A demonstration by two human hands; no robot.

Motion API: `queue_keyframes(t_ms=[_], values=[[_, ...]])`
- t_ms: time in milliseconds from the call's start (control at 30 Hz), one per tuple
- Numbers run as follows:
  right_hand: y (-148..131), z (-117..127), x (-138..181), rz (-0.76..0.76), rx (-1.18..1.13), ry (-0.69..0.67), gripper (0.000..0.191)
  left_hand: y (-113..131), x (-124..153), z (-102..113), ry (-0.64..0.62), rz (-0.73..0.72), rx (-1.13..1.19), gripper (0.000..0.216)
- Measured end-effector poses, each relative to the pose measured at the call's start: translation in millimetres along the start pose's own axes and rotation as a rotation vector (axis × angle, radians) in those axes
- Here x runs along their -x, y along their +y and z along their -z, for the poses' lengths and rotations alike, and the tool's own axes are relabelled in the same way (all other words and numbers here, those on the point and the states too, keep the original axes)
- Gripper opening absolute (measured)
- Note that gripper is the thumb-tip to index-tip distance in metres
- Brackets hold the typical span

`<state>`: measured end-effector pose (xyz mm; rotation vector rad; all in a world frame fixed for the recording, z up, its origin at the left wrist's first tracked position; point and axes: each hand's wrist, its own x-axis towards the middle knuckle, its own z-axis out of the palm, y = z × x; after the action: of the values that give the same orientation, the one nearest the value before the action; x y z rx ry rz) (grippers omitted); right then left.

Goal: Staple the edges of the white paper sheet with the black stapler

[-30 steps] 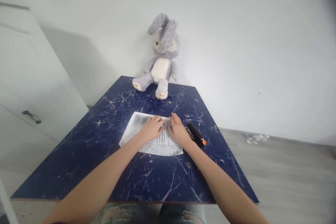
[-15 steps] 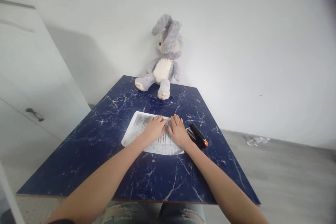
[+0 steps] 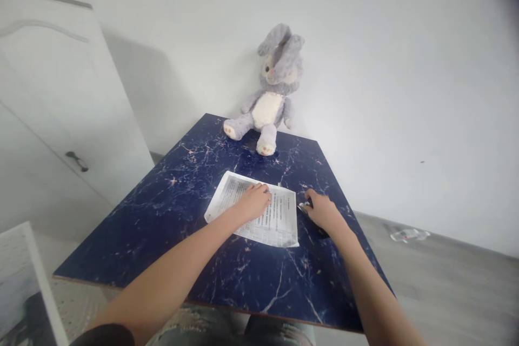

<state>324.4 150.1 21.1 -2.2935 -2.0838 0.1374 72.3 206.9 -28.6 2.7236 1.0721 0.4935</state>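
Note:
A printed sheet of paper (image 3: 284, 216) lies on the dark blue marbled table (image 3: 162, 216). My left hand (image 3: 254, 201) rests on the middle of the sheet, palm down, its fingers laid over the print. To the right of the paper, my right hand (image 3: 324, 212) is closed around a black stapler (image 3: 314, 224). The hand covers most of it; a metal end shows by the fingers, close to the sheet's right edge.
A grey plush rabbit (image 3: 271, 108) sits at the table's far edge against the wall. On the left stands a white cabinet (image 3: 52, 92) with a dark handle. Clear plastic packaging (image 3: 409, 234) lies on the floor to the right.
My right hand has left the paper and moved right onto the stapler, closing around it. My left hand stays on the sheet. The view has shifted slightly left.

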Motion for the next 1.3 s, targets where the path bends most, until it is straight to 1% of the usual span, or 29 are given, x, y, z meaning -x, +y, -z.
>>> queue_keyframes(t_ms=[67, 133, 167, 233, 333, 400, 433, 500, 533, 600, 633, 700, 733, 767, 800, 833, 867, 933, 1000, 1067, 1100, 1133, 1200, 1300], values=[[-1.5, 12.2, 9.3, -0.019, -0.028, 0.089, 0.012, 0.1, -0.6, -1.7, -0.003, -0.020, 0.024, 0.028], [-9.9, 24.5, 19.7, -0.015, -0.072, 0.164, 0.009, 0.4, -0.7, -3.6, 0.007, -0.035, 0.043, 0.029], [-16.1, 29.3, 23.8, -0.007, -0.089, 0.183, 0.009, 0.7, -0.6, -4.3, 0.016, -0.036, 0.047, 0.029], [-30.7, 33.8, 28.3, 0.020, -0.105, 0.179, 0.010, 0.8, -0.1, -4.1, 0.029, -0.035, 0.045, 0.028], [-56.8, 26.0, 26.3, 0.097, -0.124, 0.122, 0.008, -5.6, 1.1, 3.9, 0.028, -0.036, 0.057, 0.024], [-75.5, 15.0, 23.4, 0.145, -0.135, 0.106, 0.008, -17.4, 1.4, 16.1, 0.083, 0.014, 0.110, 0.024], [-84.2, 9.6, 22.2, 0.165, -0.138, 0.108, 0.008, -25.5, 1.2, 24.2, 0.140, 0.059, 0.160, 0.025], [-97.4, 1.7, 19.8, 0.193, -0.153, 0.113, 0.008, -43.7, 0.1, 42.8, 0.253, 0.130, 0.313, 0.024], [-100.6, -0.4, 17.8, 0.211, -0.179, 0.109, 0.011, -53.0, -0.7, 52.9, 0.300, 0.158, 0.394, 0.023], [-98.1, -2.4, 10.5, 0.280, -0.290, 0.098, 0.024, -71.3, -1.2, 73.0, 0.353, 0.240, 0.562, 0.021], [-92.6, -3.7, 4.9, 0.322, -0.358, 0.113, 0.030, -80.4, 0.1, 82.9, 0.371, 0.290, 0.685, 0.022], [-76.3, -11.0, -9.6, 0.387, -0.442, 0.199, 0.039, -100.2, 8.5, 101.1, 0.413, 0.345, 1.053, 0.028], [-67.5, -18.5, -17.7, 0.376, -0.411, 0.279, 0.043, -111.5, 16.4, 109.1, 0.437, 0.343, 1.234, 0.033], [-59.7, -29.0, -25.8, 0.354, -0.332, 0.336, 0.051, -124.1, 27.2, 116.0, 0.469, 0.321, 1.398, 0.038], [-53.6, -42.2, -33.6, 0.350, -0.248, 0.318, 0.061, -137.6, 40.5, 121.7, 0.511, 0.296, 1.513, 0.043], [-50.0, -57.1, -40.6, 0.345, -0.182, 0.262, 0.067, -151.9, 55.9, 125.9, 0.567, 0.281, 1.587, 0.047], [-49.1, -72.5, -46.8, 0.334, -0.124, 0.203, 0.070, -166.4, 72.6, 128.8, 0.655, 0.273, 1.672, 0.050], [-55.2, -99.3, -56.6, 0.254, -0.029, 0.177, 0.070, -193.7, 105.4, 130.9, 0.893, 0.272, 1.801, 0.053], [-70.7, -114.2, -64.7, 0.261, 0.029, 0.179, 0.069, -215.8, 131.5, 130.0, 1.157, 0.227, 1.826, 0.054], [-94.8, -115.8, -74.2, 0.327, 0.059, 0.165, 0.067, -231.1, 147.5, 128.6, 1.383, 0.135, 1.757, 0.053], [-109.8, -113.3, -80.0, 0.356, 0.066, 0.151, 0.066, -236.1, 152.2, 128.4, 1.462, 0.095, 1.718, 0.052], [-126.6, -109.7, -86.6, 0.370, 0.072, 0.133, 0.066, -239.9, 155.6, 128.5, 1.513, 0.068, 1.687, 0.052], [-164.1, -102.3, -101.3, 0.385, 0.066, 0.098, 0.067, -244.7, 160.5, 130.0, 1.569, 0.017, 1.649, 0.053], [-223.8, -95.8, -122.7, 0.437, 0.029, 0.060, 0.064, -250.7, 166.9, 133.3, 1.605, -0.139, 1.610, 0.055]])
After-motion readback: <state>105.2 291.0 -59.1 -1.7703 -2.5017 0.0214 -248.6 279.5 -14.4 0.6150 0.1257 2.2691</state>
